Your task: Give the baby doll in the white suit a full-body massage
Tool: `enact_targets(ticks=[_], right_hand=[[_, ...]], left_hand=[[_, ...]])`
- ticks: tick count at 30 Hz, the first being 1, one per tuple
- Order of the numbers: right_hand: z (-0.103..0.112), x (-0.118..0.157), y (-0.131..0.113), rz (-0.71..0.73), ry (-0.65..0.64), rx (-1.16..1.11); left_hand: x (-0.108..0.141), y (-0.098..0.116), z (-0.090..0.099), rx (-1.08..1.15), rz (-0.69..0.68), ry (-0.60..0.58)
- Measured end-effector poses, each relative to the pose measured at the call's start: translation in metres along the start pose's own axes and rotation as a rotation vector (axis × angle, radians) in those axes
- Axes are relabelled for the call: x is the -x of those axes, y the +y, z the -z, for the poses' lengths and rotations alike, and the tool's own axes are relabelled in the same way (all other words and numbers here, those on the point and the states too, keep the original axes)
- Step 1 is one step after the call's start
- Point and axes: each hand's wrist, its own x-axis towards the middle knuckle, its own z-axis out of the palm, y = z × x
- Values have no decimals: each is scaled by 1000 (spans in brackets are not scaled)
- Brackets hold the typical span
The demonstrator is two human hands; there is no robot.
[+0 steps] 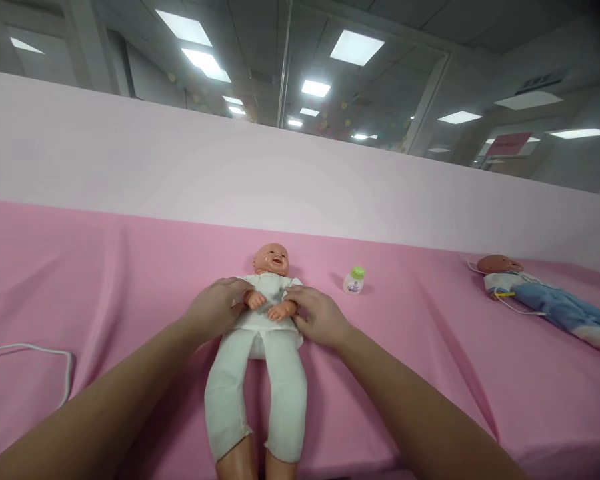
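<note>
A baby doll [265, 340] in a white top and white trousers lies on its back on the pink cloth, its head away from me. My left hand [217, 307] is closed around the doll's arm on the left side, fingers over the sleeve and thumb low by the forearm. On the other side my right hand [323, 315] grips the other arm in much the same way. Both small doll hands rest over the belly, between my hands. My palms and some fingertips are hidden.
Right of the doll stands a small white bottle with a green cap [354, 281]. Farther right lies a second doll [555, 303] in blue, with thin tubing. A white cable [40, 348] crosses the pink cloth [405, 373] at left. A white wall [180, 167] with glass above closes the back.
</note>
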Motion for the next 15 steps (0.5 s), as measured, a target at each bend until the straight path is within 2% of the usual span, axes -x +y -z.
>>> enact_targets(ticks=[4, 7, 9, 11, 13, 15], right_hand=[[0, -1, 19, -306, 236, -347], [6, 0, 47, -587, 404, -486], [12, 3, 64, -752, 429, -513], [17, 6, 77, -853, 416, -535], [19, 7, 82, -886, 407, -551], [19, 6, 78, -875, 414, -556]], left_hand=[[-4, -20, -3, 154, 171, 144], [-11, -50, -6, 476, 378, 295], [-15, -71, -8, 781, 536, 398], [-19, -85, -9, 976, 660, 472], [-20, -90, -8, 1035, 711, 499], [-18, -84, -7, 978, 651, 482]])
